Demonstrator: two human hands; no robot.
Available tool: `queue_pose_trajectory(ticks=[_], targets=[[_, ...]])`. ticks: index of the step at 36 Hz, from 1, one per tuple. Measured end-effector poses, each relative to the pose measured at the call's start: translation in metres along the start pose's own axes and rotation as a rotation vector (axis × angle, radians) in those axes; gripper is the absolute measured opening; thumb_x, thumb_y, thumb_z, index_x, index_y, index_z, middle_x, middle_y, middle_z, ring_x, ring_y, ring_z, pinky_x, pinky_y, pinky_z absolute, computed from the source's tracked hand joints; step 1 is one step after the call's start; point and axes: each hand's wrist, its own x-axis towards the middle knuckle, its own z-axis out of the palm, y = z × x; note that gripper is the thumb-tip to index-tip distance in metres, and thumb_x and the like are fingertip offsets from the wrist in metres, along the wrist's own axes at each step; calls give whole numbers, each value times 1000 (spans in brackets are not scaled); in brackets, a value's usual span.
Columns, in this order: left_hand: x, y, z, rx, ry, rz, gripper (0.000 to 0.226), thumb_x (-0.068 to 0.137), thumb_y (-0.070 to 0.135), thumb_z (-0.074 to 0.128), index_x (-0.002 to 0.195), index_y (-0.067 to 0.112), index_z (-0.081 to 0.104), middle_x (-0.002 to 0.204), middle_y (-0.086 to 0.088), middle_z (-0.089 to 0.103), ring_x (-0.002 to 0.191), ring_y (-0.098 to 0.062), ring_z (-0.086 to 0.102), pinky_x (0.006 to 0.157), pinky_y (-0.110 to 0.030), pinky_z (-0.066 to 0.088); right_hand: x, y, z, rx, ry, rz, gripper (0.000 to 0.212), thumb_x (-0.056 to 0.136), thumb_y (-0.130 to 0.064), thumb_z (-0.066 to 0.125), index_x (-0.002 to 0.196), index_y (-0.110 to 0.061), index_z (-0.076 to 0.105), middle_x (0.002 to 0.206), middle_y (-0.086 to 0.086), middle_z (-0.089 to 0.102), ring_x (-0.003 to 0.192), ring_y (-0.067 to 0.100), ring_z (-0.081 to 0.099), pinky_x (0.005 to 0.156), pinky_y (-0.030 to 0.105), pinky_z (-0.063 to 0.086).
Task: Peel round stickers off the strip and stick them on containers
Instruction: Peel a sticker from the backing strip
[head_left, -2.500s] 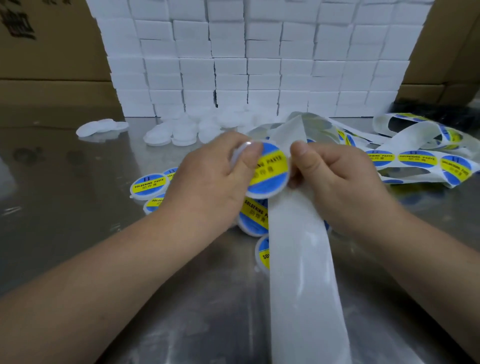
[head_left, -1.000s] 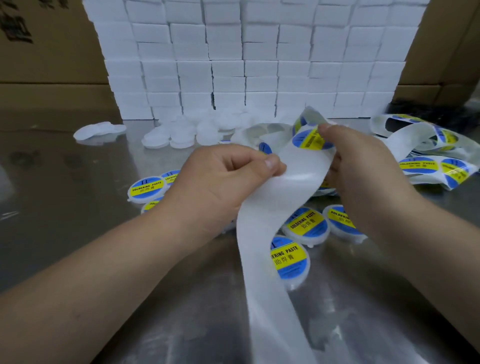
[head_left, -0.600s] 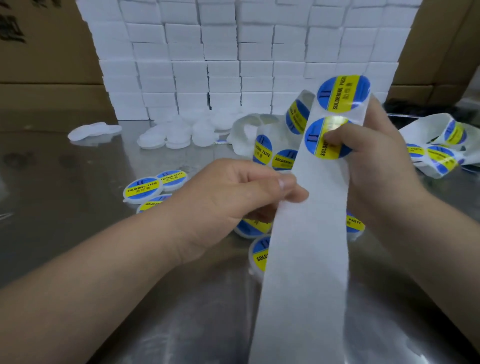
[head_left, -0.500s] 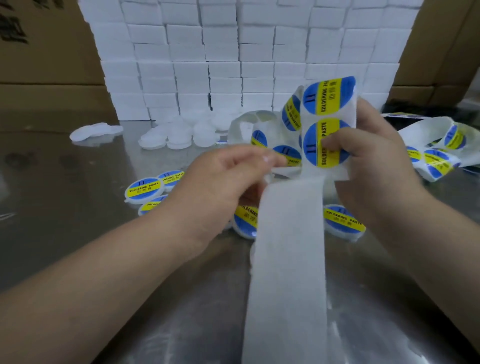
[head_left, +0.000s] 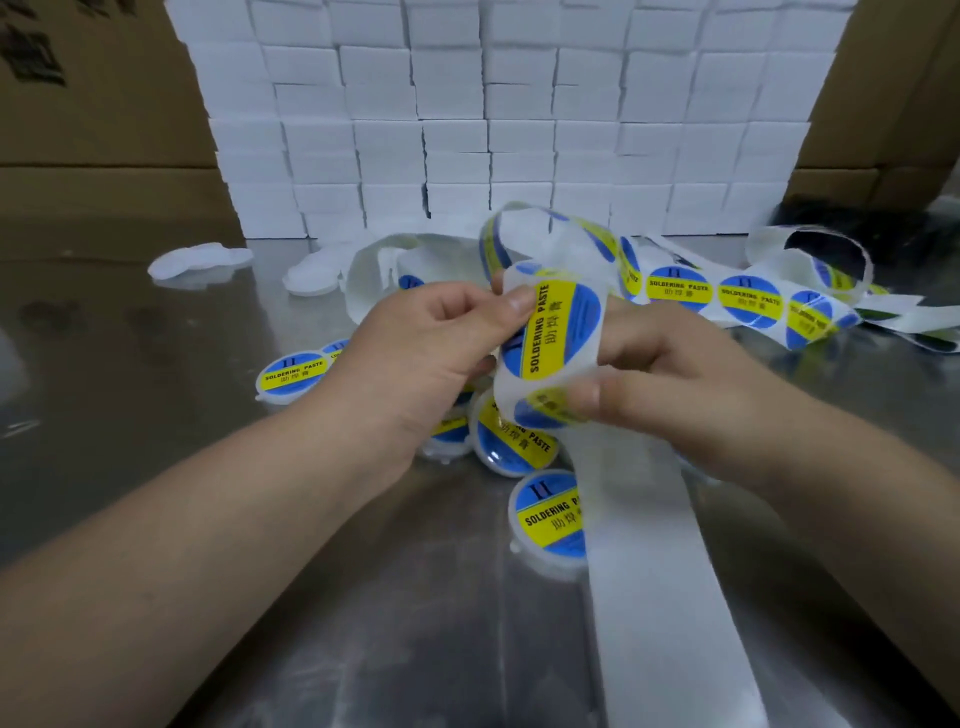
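- Sticker next up is a round blue-and-yellow one reading SOLDERING PASTE. It sits on the white strip where that is bowed over between both hands, raised above the surface.
- My left hand pinches the strip between thumb and forefinger right at the sticker's upper rim. I cannot tell whether the rim has lifted off the backing yet.
- My right hand grips the strip just below that sticker, with the thumb on the front over the next sticker down and the other fingers curled behind.
- Below my right hand the bare backing runs down toward me. The loaded tail of the strip lies coiled to the right on the surface.
- Labelled containers lie under and beside my hands. The plain white ones sit farther back left, before a wall of white boxes.
- As I judge it, the sticker is thin, light and limp, and will curl and cling to itself or a fingertip once free. The backing looks slick and easily creased.
- I would take it by the rim only, bending the backing sharply away so the edge pops, and keep the glue side off my skin.
- The containers look light and likely to skate on the shiny surface, so one needs holding while the sticker is pressed on.
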Motion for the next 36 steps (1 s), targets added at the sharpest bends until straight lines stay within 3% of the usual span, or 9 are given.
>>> queue_pose_trajectory(ticks=[2, 4, 11, 15, 19, 24, 29, 33, 36], targets=[[-1, 0, 0, 3, 9, -2, 18, 62, 41, 65, 55, 25, 68, 76, -4, 68, 82, -25, 60, 92, -50, 46, -2, -1, 2, -61, 40, -24, 40, 64, -47, 51, 57, -10, 63, 72, -5, 62, 77, -4, 57, 72, 18, 41], [0, -2, 0, 6, 19, 14, 16, 60, 33, 73, 51, 24, 65, 73, -6, 67, 75, -23, 60, 82, -46, 51, -1, 2, 0, -132, 189, -34, 43, 65, -51, 43, 44, -14, 51, 53, 4, 52, 51, 11, 47, 52, 19, 33], [-3, 1, -1, -46, -7, 29, 29, 60, 15, 63, 35, 20, 51, 38, 10, 46, 35, -3, 43, 39, -11, 33, 7, 6, -9, -62, 769, 48, 40, 79, -40, 45, 57, -10, 61, 50, 5, 57, 46, 11, 52, 49, 20, 42], [-5, 2, -1, -30, -69, 31, 26, 56, 12, 51, 36, 21, 37, 41, 8, 33, 36, -6, 31, 38, -13, 27, 14, 16, -14, -199, 653, 248, 18, 77, -25, 50, 66, -18, 63, 68, 2, 67, 57, 16, 56, 57, 31, 48], [-8, 4, -2, -45, -148, 49, 24, 54, 8, 48, 45, 18, 28, 46, 2, 32, 39, -9, 31, 42, -17, 26, 16, 32, -16, -341, 510, 353, 27, 84, -14, 46, 90, -34, 62, 81, -18, 61, 52, -16, 50, 48, 8, 38], [-13, 7, -5, -140, -252, 91, 21, 39, 12, 54, 49, 5, 37, 50, -11, 35, 42, -17, 35, 45, -16, 30, 17, 34, -17, -270, 463, 367, 43, 87, -13, 46, 123, -34, 57, 121, -11, 57, 67, -6, 58, 52, 3, 42], [-12, 8, -9, -175, -243, 111, 65, 39, 24, 52, 74, -28, 34, 70, -21, 41, 60, -29, 33, 52, -27, 33, 22, 29, -18, -88, 462, 484, 33, 89, -41, 44, 101, -18, 65, 104, -2, 68, 96, 19, 63, 78, 33, 48], [-14, 12, -7, -195, -312, 111, 55, 40, 13, 49, 69, -28, 27, 62, -18, 39, 51, -29, 29, 47, -18, 37, 21, 28, -19, -98, 427, 441, 37, 83, -59, 41, 68, -36, 66, 73, -19, 68, 75, -1, 60, 61, 22, 34], [-15, 9, -6, -147, -406, 122, 55, 43, 17, 49, 64, -31, 34, 61, -18, 52, 56, -10, 59, 53, -12, 45, 19, 24, -15, -58, 423, 312, 37, 81, -60, 48, 46, -57, 58, 50, -34, 57, 54, -18, 54, 57, 11, 41]])
